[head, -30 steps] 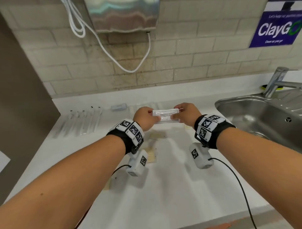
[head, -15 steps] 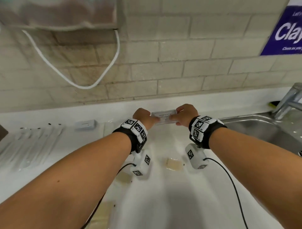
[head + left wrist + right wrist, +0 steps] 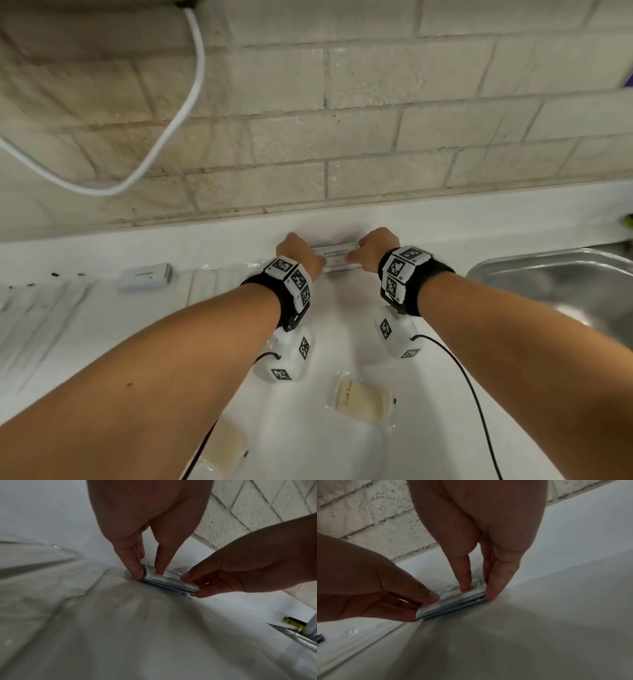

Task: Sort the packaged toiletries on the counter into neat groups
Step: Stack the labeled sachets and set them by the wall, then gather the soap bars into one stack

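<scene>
A small stack of white shampoo sachets (image 3: pixel 337 258) lies flat and low at the back of the white counter (image 3: pixel 342 455), close to the wall. My left hand (image 3: pixel 299 255) pinches its left end between thumb and fingers. My right hand (image 3: pixel 373 251) pinches its right end the same way. In the left wrist view the stack (image 3: pixel 169 580) sits on or just above the counter under my left hand (image 3: pixel 149 574), with my right hand (image 3: pixel 240 566) opposite. The right wrist view shows the stack (image 3: pixel 453 601), my right hand (image 3: pixel 478 592) and my left hand (image 3: pixel 376 588).
Two wrapped beige soap bars (image 3: pixel 363 401) (image 3: pixel 224 445) lie on the near counter. A small white box (image 3: pixel 145 275) and long clear-wrapped items (image 3: pixel 41 308) lie to the left. A steel sink (image 3: pixel 565 281) lies on the right. A white cable (image 3: pixel 191 85) hangs on the brick wall.
Both hands have carried the sachet stack away from me toward the wall and lowered it to the counter. My head has moved closer.
</scene>
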